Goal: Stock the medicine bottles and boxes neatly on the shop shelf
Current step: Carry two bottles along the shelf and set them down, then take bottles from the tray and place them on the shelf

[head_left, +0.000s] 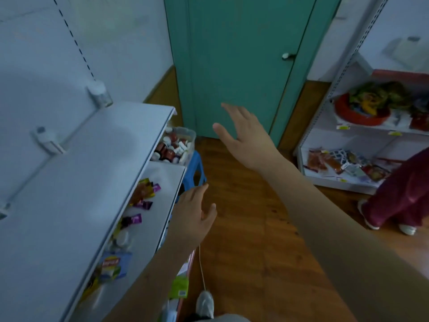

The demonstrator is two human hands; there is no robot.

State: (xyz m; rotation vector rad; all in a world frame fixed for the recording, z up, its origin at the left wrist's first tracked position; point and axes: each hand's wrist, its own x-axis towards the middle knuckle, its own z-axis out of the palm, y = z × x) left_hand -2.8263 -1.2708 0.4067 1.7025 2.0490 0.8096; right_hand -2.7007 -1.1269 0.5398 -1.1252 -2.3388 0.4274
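Both hands hold nothing, fingers spread loosely: the left hand (195, 214) near the shelf (76, 182), the right hand (246, 138) farther out. A clear tub of medicine bottles (176, 146) sits on a blue stool (196, 169) at the shelf's far end.

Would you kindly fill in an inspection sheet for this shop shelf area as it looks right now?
Surface: white top shelf, mostly bare.
Job's things: clear tub of medicine bottles on a blue stool; three bottles along the shelf's back.
Clutter: sachets and packets on the lower shelf.
Grippers: left hand open, holding nothing; right hand open, raised.
Cables: thin white cord hanging.
Surroundings: teal door, wooden floor, second shelf unit, another person's legs.
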